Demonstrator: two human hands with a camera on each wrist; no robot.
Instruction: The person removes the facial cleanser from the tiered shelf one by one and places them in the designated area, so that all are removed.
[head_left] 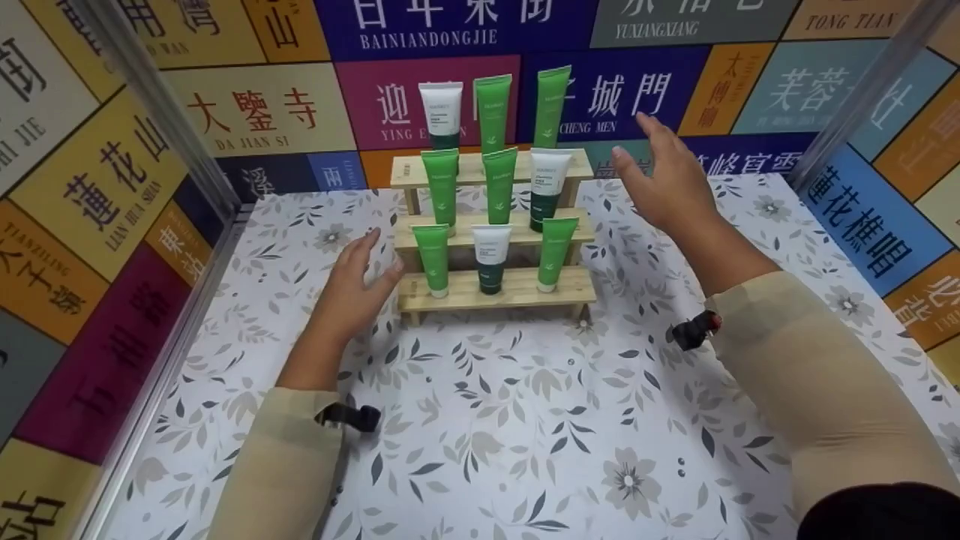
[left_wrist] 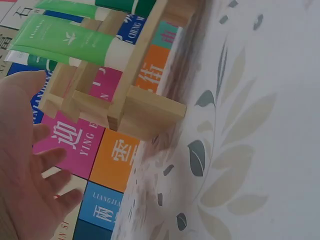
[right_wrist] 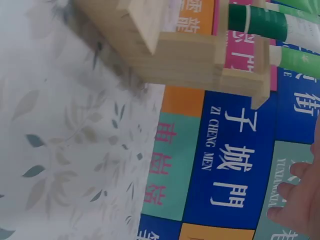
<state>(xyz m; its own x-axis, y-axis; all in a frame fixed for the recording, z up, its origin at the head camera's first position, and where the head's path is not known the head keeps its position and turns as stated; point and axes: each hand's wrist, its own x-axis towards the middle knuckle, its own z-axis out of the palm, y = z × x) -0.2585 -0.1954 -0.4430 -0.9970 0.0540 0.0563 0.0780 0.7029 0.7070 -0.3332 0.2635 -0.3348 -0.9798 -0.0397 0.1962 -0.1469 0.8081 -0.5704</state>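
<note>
A three-tier wooden stand [head_left: 506,301] holds several upright squeeze tubes, three on each step. Most are plain green tubes, like the front-left green tube [head_left: 432,259]. Each step also carries one white tube with a dark green lower part, such as the front-middle white tube [head_left: 491,255]. My left hand [head_left: 354,289] is beside the stand's lower left end, fingers extended and holding nothing. On the other side my right hand [head_left: 667,176] is raised right of the upper steps, thumb and fingers spread, also holding nothing. In the left wrist view the left hand [left_wrist: 30,165] shows apart from the stand's end [left_wrist: 150,112].
A white tablecloth [head_left: 480,450] with grey leaves and flowers covers the table. Panels with coloured Chinese place-name blocks [head_left: 270,109] stand behind and at both sides, joined by metal corner posts [head_left: 161,105]. Dark straps [head_left: 349,416] sit on both sleeves.
</note>
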